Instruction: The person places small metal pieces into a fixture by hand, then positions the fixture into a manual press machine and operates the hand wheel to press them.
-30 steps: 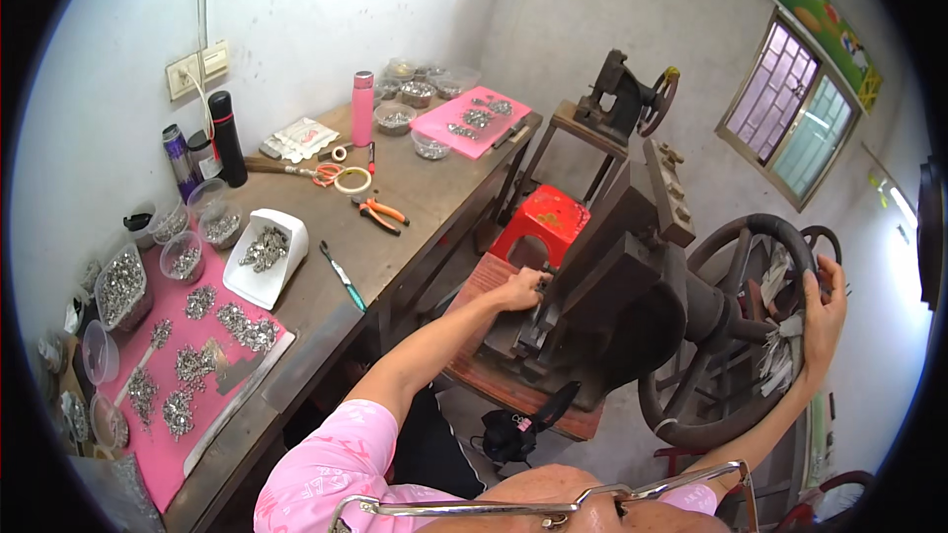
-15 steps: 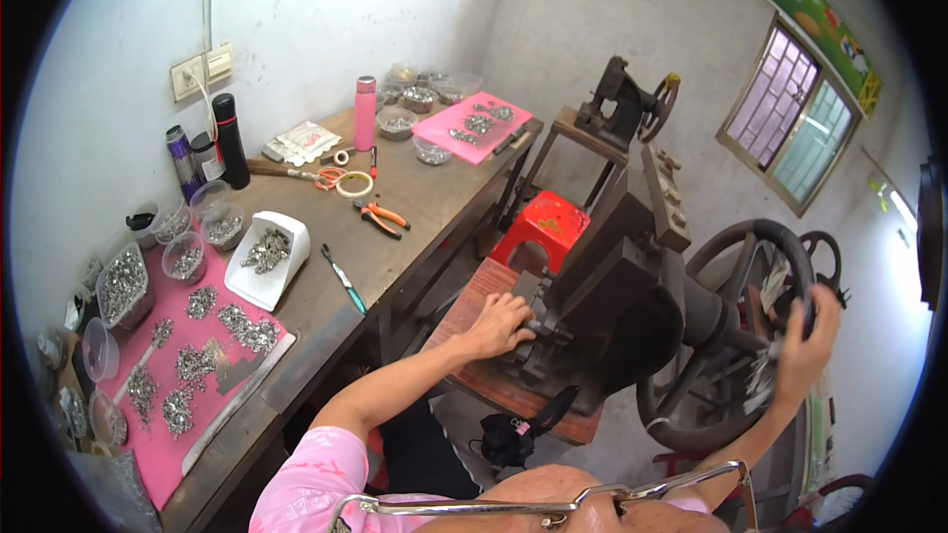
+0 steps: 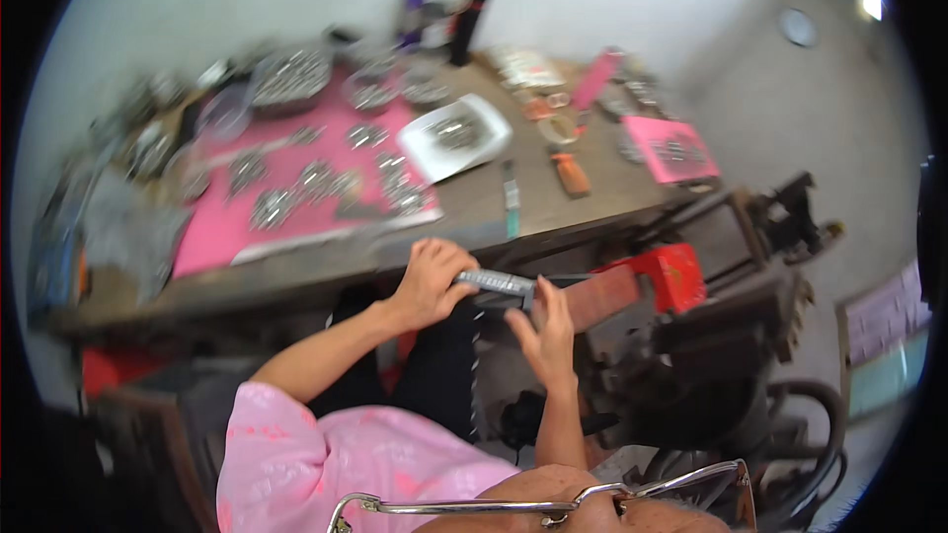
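Note:
Over my lap, my left hand point(image 3: 434, 281) is closed on one end of a narrow grey metal bar point(image 3: 497, 283) with a row of small shiny pieces along it. My right hand point(image 3: 546, 331) is at the bar's other end, its fingers stretched upward and its thumb apart; blur hides whether the fingertips touch the bar. Beyond the left hand, a pink mat point(image 3: 326, 202) on the bench carries piles of small silvery metal parts point(image 3: 276, 207). A white scoop-shaped tray point(image 3: 420, 146) holding more parts stands at the mat's right.
A dark hand press point(image 3: 711, 365) with a handwheel point(image 3: 825, 415) stands to the right, beside a red stool point(image 3: 676, 276). On the wooden bench point(image 3: 474, 212) lie a toothbrush point(image 3: 512, 199), orange-handled pliers point(image 3: 570, 173) and a second pink sheet point(image 3: 652, 143). Clear tubs line its back.
The view has swung toward the bench. My left hand has come off the press, now holding the bar; my right hand has left the handwheel and come beside it.

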`<state>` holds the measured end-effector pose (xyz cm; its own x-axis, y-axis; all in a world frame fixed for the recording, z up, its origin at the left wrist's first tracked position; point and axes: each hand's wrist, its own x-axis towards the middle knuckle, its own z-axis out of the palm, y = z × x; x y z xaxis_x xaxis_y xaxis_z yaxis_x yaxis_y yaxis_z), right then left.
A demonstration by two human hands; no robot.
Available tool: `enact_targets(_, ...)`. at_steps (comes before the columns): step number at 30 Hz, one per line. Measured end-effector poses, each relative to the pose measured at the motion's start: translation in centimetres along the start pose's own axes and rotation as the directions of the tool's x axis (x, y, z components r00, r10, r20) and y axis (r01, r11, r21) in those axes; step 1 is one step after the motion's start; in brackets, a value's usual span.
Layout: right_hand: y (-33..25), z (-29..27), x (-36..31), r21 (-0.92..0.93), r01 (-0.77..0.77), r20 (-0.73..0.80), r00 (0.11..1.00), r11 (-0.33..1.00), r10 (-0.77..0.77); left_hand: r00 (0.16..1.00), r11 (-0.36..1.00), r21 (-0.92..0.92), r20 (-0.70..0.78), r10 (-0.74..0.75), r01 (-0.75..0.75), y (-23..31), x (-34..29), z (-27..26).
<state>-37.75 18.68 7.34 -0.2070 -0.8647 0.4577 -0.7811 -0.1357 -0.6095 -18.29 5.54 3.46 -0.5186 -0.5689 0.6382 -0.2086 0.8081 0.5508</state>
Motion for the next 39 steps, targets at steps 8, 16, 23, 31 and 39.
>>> enact_targets(8,-4.9,14.6,4.9,0.141,0.221,0.216,0.944,0.965,-0.248,0.936,0.918,0.206,-0.177,-0.305,0.339,-5.3,-9.6,-10.0)
enact_targets(16,-6.2,21.2,7.5,0.175,0.323,0.307,0.880,0.930,-0.363,0.911,0.890,0.233,-0.229,-0.342,0.393,-10.3,-12.3,-13.6)
enact_targets(23,-4.2,22.6,7.5,0.164,0.388,0.254,0.872,0.907,-0.419,0.880,0.848,0.265,-0.264,-0.394,0.459,-10.7,-10.3,-12.8)
enact_targets(31,-3.3,24.9,6.9,0.080,0.387,0.111,0.912,0.918,-0.394,0.918,0.838,0.398,-0.284,-0.275,0.374,-10.3,-10.3,-11.3)
enact_targets(39,-3.2,25.0,6.7,0.066,0.382,0.070,0.920,0.922,-0.386,0.941,0.879,0.391,-0.297,-0.161,0.274,-10.5,-10.6,-10.9)
